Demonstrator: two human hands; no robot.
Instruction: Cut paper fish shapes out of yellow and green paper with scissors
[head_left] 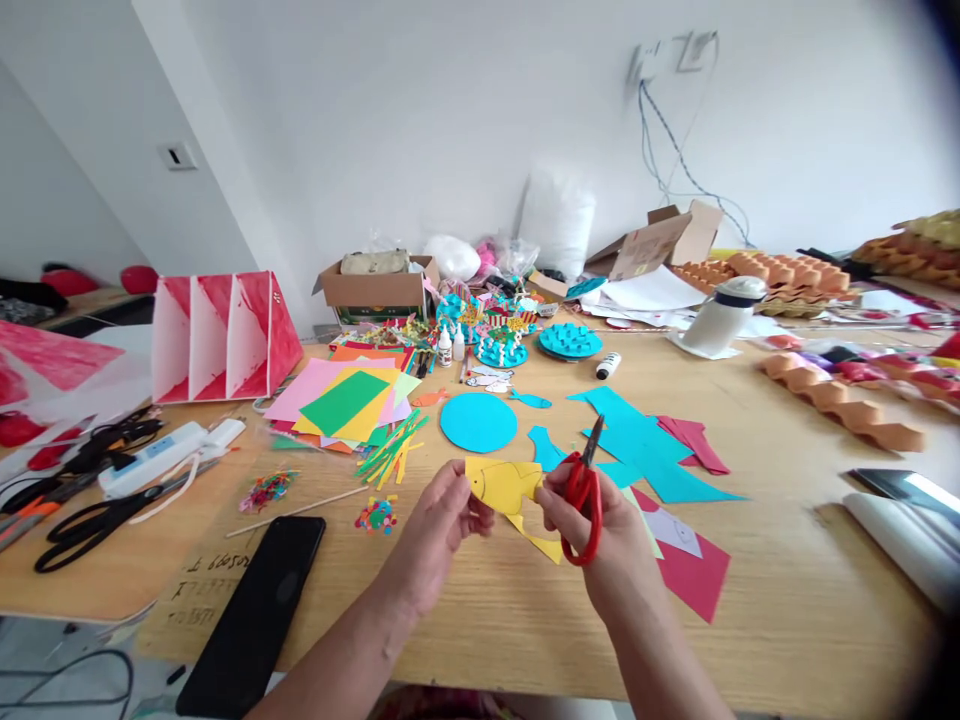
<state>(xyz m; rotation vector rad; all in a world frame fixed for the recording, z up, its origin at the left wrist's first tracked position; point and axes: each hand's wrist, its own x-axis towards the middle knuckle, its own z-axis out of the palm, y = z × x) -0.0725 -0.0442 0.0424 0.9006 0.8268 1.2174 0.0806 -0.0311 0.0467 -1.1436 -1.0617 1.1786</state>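
Observation:
A piece of yellow paper (501, 484) with a fish drawn on it is held up above the table, and part of its lower edge is cut away. My left hand (442, 520) pinches its left end. Red-handled scissors (583, 495) rest in my right hand (600, 530), blades pointing up and away from me; the fingertips of that hand also touch the paper's right end. Below hangs or lies a yellow offcut (541, 543); I cannot tell whether it is attached. Beyond my hands lie a blue paper circle (478, 422) and blue paper scraps (637, 440).
Left of me are a black phone (255, 615), black scissors (94, 525), a power strip (154, 460) and stacked coloured paper (345, 400). To the right lie red paper (697, 575) and egg-carton pieces (840, 400). Glue bottles (445, 346) and a cardboard box (379, 285) stand farther back.

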